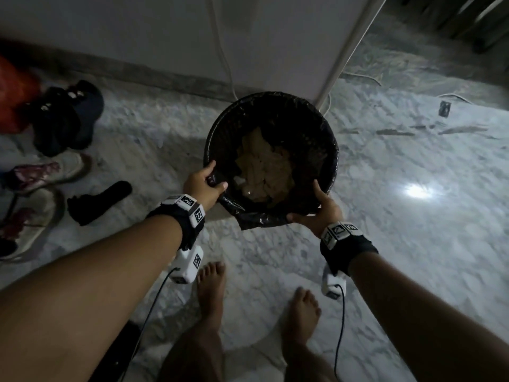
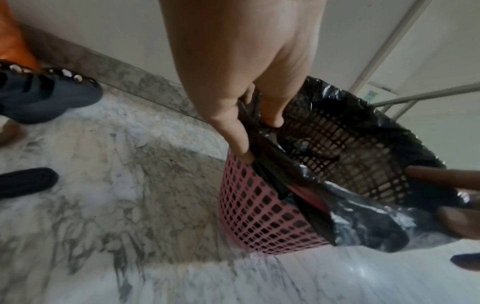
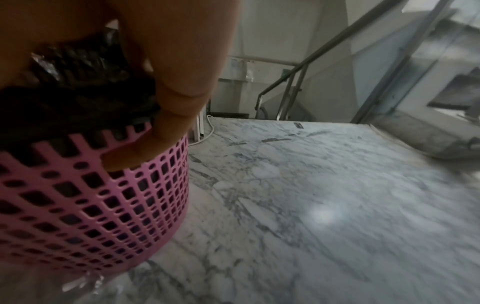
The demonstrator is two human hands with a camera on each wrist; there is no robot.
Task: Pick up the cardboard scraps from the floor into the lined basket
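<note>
The pink basket (image 2: 259,216), its black liner (image 1: 264,219) holding the scraps (image 1: 264,164), is gripped at its near rim by the left hand (image 1: 202,183) and right hand (image 1: 319,213), above the marble floor (image 1: 399,244).

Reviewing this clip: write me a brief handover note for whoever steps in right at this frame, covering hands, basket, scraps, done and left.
Left hand: grips the near-left rim of the pink basket, thumb inside over the black liner.
Right hand: grips the near-right rim, thumb inside, fingers outside.
Basket: held between both hands above the marble floor, near the wall; whether it touches the floor I cannot tell.
Done: cardboard scraps lie piled inside the liner.
Left: no scraps show on the visible floor; check outside the views, then set the basket down.
</note>
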